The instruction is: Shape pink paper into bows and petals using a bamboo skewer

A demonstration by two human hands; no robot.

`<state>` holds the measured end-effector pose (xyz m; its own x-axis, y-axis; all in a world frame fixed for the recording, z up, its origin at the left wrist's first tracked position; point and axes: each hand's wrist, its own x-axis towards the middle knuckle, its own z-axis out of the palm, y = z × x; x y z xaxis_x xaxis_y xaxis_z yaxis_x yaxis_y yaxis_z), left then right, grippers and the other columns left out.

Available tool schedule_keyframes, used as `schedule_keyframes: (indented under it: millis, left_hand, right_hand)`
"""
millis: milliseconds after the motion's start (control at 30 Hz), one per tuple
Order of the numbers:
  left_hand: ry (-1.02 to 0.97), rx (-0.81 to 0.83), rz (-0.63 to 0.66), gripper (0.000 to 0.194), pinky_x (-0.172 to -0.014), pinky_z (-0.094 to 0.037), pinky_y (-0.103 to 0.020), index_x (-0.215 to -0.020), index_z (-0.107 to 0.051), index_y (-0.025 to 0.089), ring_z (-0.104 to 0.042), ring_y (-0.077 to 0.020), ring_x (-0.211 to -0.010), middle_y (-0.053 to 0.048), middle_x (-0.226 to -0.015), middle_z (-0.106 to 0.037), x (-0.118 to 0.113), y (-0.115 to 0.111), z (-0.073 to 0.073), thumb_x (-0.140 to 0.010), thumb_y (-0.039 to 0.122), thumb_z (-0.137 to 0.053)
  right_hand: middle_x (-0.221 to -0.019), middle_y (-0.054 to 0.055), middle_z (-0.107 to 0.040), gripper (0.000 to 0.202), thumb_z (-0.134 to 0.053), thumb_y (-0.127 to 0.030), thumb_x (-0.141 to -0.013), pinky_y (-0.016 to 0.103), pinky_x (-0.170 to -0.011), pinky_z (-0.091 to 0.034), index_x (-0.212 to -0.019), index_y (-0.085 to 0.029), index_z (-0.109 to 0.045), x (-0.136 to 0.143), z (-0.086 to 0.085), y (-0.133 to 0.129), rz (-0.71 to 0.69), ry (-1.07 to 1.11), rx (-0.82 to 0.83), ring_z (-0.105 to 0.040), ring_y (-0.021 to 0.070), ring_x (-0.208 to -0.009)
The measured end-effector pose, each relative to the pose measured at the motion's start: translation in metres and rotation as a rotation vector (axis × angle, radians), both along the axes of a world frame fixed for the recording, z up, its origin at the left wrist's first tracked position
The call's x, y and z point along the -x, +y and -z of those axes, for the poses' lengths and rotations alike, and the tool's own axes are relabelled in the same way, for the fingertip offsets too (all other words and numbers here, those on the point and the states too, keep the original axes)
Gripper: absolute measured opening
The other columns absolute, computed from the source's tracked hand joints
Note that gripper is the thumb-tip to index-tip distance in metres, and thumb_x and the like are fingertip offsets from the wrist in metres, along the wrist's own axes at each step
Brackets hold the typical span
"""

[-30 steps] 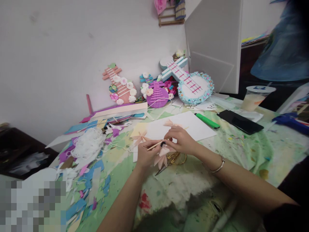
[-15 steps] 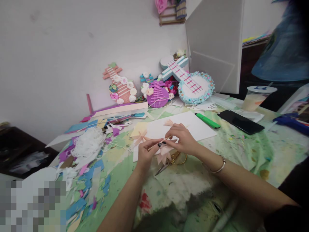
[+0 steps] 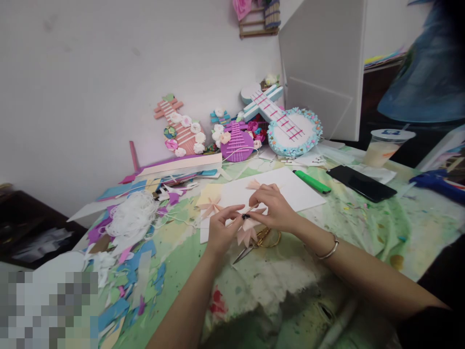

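My left hand (image 3: 221,229) and my right hand (image 3: 273,208) meet over the front of a white sheet (image 3: 303,191). Both are closed, thumbs together, pinching a thin pale pink paper strip that the fingers mostly hide. Just below my fingertips lies a pale pink pointed paper flower (image 3: 247,235). Gold-handled scissors (image 3: 269,238) rest partly beneath it, blades toward the lower left. To the left of my left hand is another peach paper flower (image 3: 210,208), on a yellowish sheet. A small peach paper piece (image 3: 253,184) sits behind my right hand.
A green box cutter (image 3: 311,182), a black phone (image 3: 361,183) and a lidded cup (image 3: 385,145) are on the right. White string (image 3: 132,215) and coloured scraps spread over the left side. Decorated instrument-shaped crafts (image 3: 238,140) lean at the wall. A blue-handled tool (image 3: 438,183) lies far right.
My left thumb has moved slightly right, closer to my right thumb, and the fingers have shifted a little around the strip. Everything else stays in place.
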<state>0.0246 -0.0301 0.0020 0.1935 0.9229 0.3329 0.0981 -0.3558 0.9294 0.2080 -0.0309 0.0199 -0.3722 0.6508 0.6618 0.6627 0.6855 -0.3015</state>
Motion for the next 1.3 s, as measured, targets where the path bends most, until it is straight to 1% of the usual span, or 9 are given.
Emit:
schedule_keyframes:
  millis: [67, 233, 500, 567, 667, 767, 833, 1000, 1300]
  left_hand:
    - [0.023, -0.009, -0.007, 0.026, -0.066, -0.048, -0.022, -0.095, -0.069, 0.015, -0.063, -0.0131, -0.067, -0.003, -0.07, -0.069, -0.0002, 0.0001, -0.0001, -0.07, 0.022, -0.066]
    - [0.087, -0.076, -0.058, 0.011, -0.069, -0.049, -0.023, -0.077, -0.068, 0.015, -0.063, -0.0142, -0.071, -0.005, -0.077, -0.07, -0.0006, 0.0, -0.002, -0.068, 0.02, -0.066]
    - [0.137, -0.22, -0.076, 0.009, -0.072, -0.051, -0.026, -0.077, -0.068, 0.015, -0.063, -0.0144, -0.072, -0.004, -0.077, -0.068, 0.0004, -0.0033, -0.0046, -0.069, 0.017, -0.064]
    - [0.162, -0.299, -0.087, 0.01, -0.071, -0.051, -0.026, -0.079, -0.067, 0.015, -0.062, -0.0147, -0.074, -0.005, -0.078, -0.067, 0.0006, -0.0043, -0.0049, -0.071, 0.017, -0.062]
    - [0.228, -0.481, -0.149, 0.015, -0.072, -0.05, -0.028, -0.085, -0.067, 0.016, -0.061, -0.0159, -0.075, -0.005, -0.078, -0.066, 0.0006, -0.0049, -0.0041, -0.071, 0.014, -0.061]
    - [0.287, -0.668, -0.208, 0.018, -0.075, -0.049, -0.031, -0.088, -0.066, 0.017, -0.06, -0.0172, -0.078, -0.005, -0.079, -0.067, 0.0, -0.0048, -0.0017, -0.072, 0.011, -0.059]
    - [0.311, -0.74, -0.234, 0.018, -0.078, -0.048, -0.033, -0.089, -0.065, 0.017, -0.059, -0.0179, -0.081, -0.005, -0.081, -0.068, -0.0005, -0.0048, -0.0001, -0.074, 0.01, -0.058]
    - [0.368, -0.796, -0.252, 0.018, -0.08, -0.047, -0.034, -0.091, -0.063, 0.017, -0.058, -0.0192, -0.083, -0.006, -0.083, -0.068, -0.0018, -0.0066, -0.0001, -0.075, 0.011, -0.058]
    - [0.443, -0.804, -0.222, 0.014, -0.079, -0.044, -0.035, -0.09, -0.058, 0.016, -0.057, -0.0197, -0.084, -0.006, -0.081, -0.065, -0.0054, -0.0064, 0.0012, -0.077, 0.01, -0.055]
  right_hand:
    - [-0.076, 0.002, -0.062, 0.017, -0.063, -0.031, -0.078, 0.032, -0.074, -0.026, -0.082, -0.018, -0.053, -0.0005, 0.0, -0.0003, -0.004, 0.007, 0.004, -0.052, 0.017, -0.079]
    - [-0.077, 0.0, -0.06, 0.01, -0.057, -0.025, -0.079, 0.032, -0.077, -0.026, -0.082, -0.018, -0.051, -0.0007, -0.0018, -0.0024, -0.015, 0.006, 0.0, -0.053, 0.0143, -0.076]
    - [-0.077, 0.0, -0.06, 0.009, -0.054, -0.027, -0.082, 0.032, -0.077, -0.025, -0.082, -0.019, -0.05, 0.0005, -0.0053, -0.0052, -0.035, 0.041, -0.033, -0.053, 0.0137, -0.075]
    - [-0.077, 0.0, -0.06, 0.01, -0.054, -0.028, -0.082, 0.033, -0.077, -0.025, -0.081, -0.019, -0.05, 0.0008, -0.006, -0.0061, -0.037, 0.048, -0.059, -0.052, 0.0136, -0.073]
    - [-0.075, 0.0, -0.059, 0.011, -0.053, -0.029, -0.084, 0.033, -0.076, -0.025, -0.08, -0.019, -0.049, 0.0012, -0.0063, -0.0074, -0.025, 0.049, -0.088, -0.051, 0.0137, -0.072]
    - [-0.074, 0.0, -0.059, 0.011, -0.053, -0.029, -0.085, 0.034, -0.077, -0.025, -0.08, -0.019, -0.05, 0.0016, -0.0059, -0.0081, -0.013, 0.038, -0.116, -0.051, 0.0143, -0.073]
    - [-0.075, 0.001, -0.06, 0.011, -0.052, -0.028, -0.086, 0.035, -0.078, -0.024, -0.08, -0.019, -0.051, 0.0017, -0.0055, -0.0083, -0.007, 0.026, -0.142, -0.051, 0.0149, -0.075]
    - [-0.075, 0.0, -0.061, 0.01, -0.052, -0.028, -0.086, 0.036, -0.08, -0.024, -0.08, -0.02, -0.051, 0.0019, -0.0042, -0.008, 0.01, -0.017, -0.198, -0.05, 0.015, -0.076]
    - [-0.073, 0.001, -0.059, 0.014, -0.049, -0.027, -0.088, 0.036, -0.081, -0.024, -0.077, -0.018, -0.051, 0.0025, 0.0009, -0.0051, 0.037, -0.106, -0.259, -0.048, 0.0145, -0.076]
